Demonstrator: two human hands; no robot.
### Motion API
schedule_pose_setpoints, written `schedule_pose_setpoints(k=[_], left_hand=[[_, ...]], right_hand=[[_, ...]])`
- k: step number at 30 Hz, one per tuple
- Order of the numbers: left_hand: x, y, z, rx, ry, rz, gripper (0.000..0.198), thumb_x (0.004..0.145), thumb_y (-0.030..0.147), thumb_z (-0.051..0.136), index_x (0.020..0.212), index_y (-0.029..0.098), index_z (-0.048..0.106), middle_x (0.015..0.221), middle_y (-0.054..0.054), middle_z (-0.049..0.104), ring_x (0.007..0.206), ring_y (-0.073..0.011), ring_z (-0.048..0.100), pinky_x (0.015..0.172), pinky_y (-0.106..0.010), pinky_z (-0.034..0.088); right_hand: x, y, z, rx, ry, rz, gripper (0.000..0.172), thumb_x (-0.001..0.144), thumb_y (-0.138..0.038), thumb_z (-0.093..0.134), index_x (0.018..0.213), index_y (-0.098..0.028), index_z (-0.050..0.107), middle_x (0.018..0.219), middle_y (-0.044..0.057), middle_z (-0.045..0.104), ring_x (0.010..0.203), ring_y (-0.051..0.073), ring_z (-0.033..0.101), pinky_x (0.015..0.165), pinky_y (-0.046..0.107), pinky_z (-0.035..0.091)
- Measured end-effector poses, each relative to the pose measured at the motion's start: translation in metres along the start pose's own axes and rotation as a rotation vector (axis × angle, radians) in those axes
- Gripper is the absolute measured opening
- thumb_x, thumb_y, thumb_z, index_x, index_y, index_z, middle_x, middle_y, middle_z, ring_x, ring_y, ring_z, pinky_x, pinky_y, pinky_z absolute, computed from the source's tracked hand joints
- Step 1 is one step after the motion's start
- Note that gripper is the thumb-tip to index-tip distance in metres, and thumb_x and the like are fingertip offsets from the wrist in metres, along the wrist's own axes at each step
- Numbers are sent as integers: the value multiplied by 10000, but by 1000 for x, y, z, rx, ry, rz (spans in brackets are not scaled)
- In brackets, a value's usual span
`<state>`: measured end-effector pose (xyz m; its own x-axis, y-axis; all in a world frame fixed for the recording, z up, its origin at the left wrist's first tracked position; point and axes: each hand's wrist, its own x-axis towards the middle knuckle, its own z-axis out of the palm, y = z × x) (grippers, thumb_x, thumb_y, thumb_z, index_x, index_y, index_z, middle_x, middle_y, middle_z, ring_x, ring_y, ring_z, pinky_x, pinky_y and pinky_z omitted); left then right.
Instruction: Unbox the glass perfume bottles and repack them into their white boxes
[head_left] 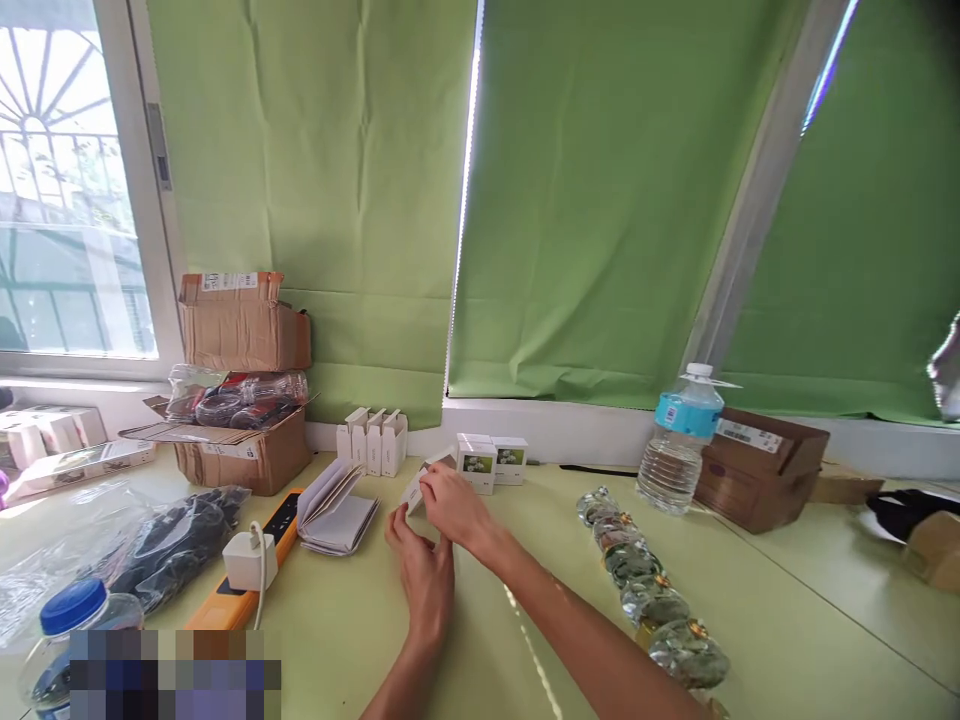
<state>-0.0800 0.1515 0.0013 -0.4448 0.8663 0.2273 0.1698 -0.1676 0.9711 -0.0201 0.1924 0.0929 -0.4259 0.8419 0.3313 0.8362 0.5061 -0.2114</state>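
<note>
My right hand grips a small flattened white card box from above, over the table's middle. My left hand sits just below it, with its fingertips at the card's lower end. Behind the hands stand two closed white boxes with a flower picture. To their left are several upright white boxes with open flaps. A stack of folded white leaflets lies left of my hands.
A row of glass knobs lies right of my arm. Further back are a water bottle and a cardboard box. On the left are an orange power strip with a white plug, a black item in plastic, and a cardboard box.
</note>
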Motion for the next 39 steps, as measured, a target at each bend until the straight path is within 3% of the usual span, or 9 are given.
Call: schedule_pose_setpoints(k=[4,9,11,18,21,24,29,35,39], left_hand=[[-3,2,-2,9,-17,87,669,763,343,606,1351,158,345,1409,-211,401,967,-260,610,741,-338,484],[-7,1,-2,-201,-410,127,402,780,416,617,1105,184,571,975,-72,677,810,-238,628,716,-324,511],[-7,1,0,-219,-494,144,399,737,395,670,1069,183,608,944,-58,691,741,-206,612,685,-303,514],[-7,9,3,-157,-870,41,370,700,389,738,998,176,691,958,-58,701,543,-87,501,483,-203,390],[-7,12,-1,-84,-917,56,455,672,439,766,1037,174,705,717,-15,658,527,-94,480,482,-197,364],[-3,15,-7,0,-779,95,565,732,571,675,1149,189,668,696,-14,631,562,-124,524,488,-210,404],[15,20,-23,84,-486,205,655,926,632,229,1112,167,651,1095,-113,656,609,-123,556,509,-241,456],[39,18,-49,441,-193,357,428,892,534,445,932,193,699,968,-87,688,809,-224,624,748,-357,511],[44,12,-63,643,-12,472,256,842,352,544,959,178,691,1242,-146,590,1282,-363,403,1079,-536,291]], right_hand=[[-47,-1,-18,42,27,-37,361,977,-175,336,907,-161,691,1014,70,652,888,147,628,820,236,453],[-107,-4,-44,309,166,-117,282,947,-197,428,1135,-194,638,1246,80,591,1058,168,596,888,249,467],[-132,-3,-42,367,150,-149,242,945,-203,437,1040,-206,660,1109,57,650,963,151,617,824,230,475],[-180,26,61,111,-376,-349,206,768,-219,689,575,-182,628,596,-19,664,542,103,553,451,223,277],[-187,30,90,101,-286,-276,226,791,-290,682,592,-188,655,594,-13,676,530,98,550,463,231,254],[-193,28,92,163,-188,-238,264,810,-343,657,592,-194,662,582,-5,679,535,103,564,481,235,269],[-201,31,91,216,-72,-253,235,812,-351,652,621,-216,668,631,-25,700,516,92,563,469,255,249],[-204,32,98,190,40,-275,230,793,-316,646,590,-210,635,583,-35,664,470,79,514,450,265,208],[-203,26,92,173,82,-293,236,752,-294,660,540,-202,612,537,-38,646,421,69,462,431,270,170]])
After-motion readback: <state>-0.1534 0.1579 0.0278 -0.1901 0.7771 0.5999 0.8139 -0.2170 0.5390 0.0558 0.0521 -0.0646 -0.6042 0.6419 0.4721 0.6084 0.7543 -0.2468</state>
